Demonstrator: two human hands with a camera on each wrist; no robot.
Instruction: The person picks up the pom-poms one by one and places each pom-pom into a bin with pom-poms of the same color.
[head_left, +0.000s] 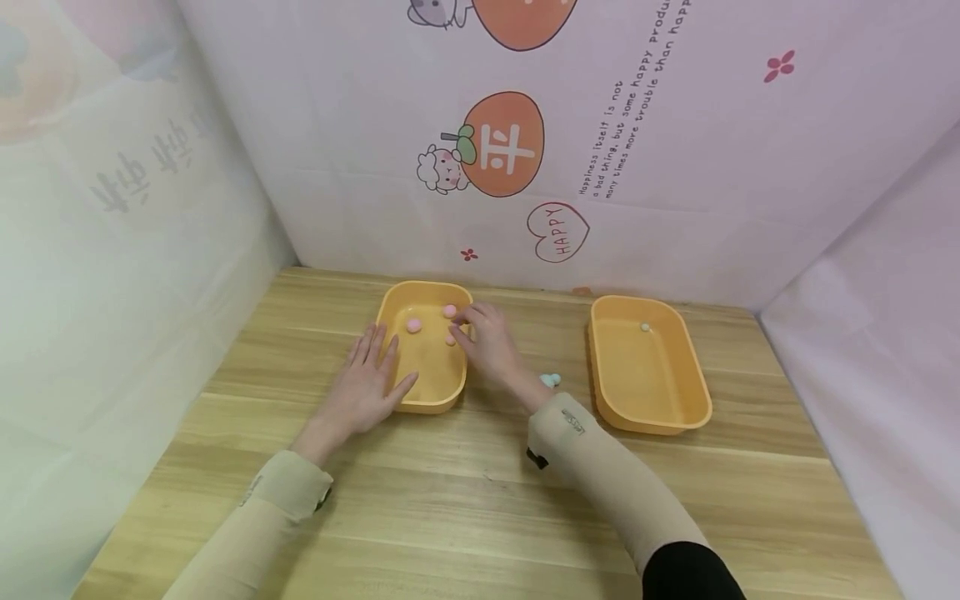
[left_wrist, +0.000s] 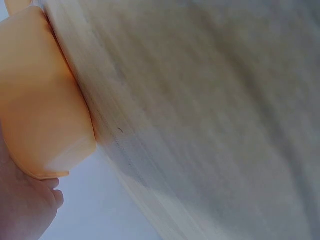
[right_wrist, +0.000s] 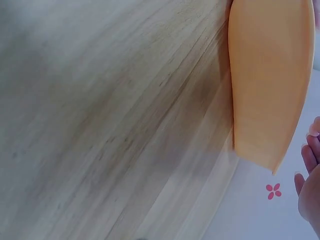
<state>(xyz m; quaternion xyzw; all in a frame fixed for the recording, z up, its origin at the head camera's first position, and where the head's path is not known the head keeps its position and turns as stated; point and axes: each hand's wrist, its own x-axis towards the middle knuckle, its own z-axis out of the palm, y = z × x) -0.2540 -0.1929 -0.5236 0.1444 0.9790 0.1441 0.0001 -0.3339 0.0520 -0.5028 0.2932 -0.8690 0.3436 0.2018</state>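
Observation:
My left hand (head_left: 363, 387) lies with spread, straight fingers over the near-left rim of the left orange tray (head_left: 422, 406). Across the tray's right rim reaches my right hand (head_left: 491, 342), its fingers bent and fingertips inside, close to a small pink ball (head_left: 450, 340). I cannot tell whether the fingertips pinch anything. Two more pink balls, one (head_left: 413, 325) left of centre and another (head_left: 449, 311) near the far right corner, lie in this tray. The left wrist view shows the tray's outer wall (left_wrist: 45, 95); the right wrist view has bent fingers (right_wrist: 311, 150) beyond the rim.
A second orange tray (head_left: 652, 429) stands to the right, with one small pale ball (head_left: 645, 327) near its far end. Light blue balls (head_left: 551, 380) lie on the wooden table (head_left: 450, 508) between the trays, partly behind my right forearm. Printed cloth (head_left: 360, 167) hangs behind.

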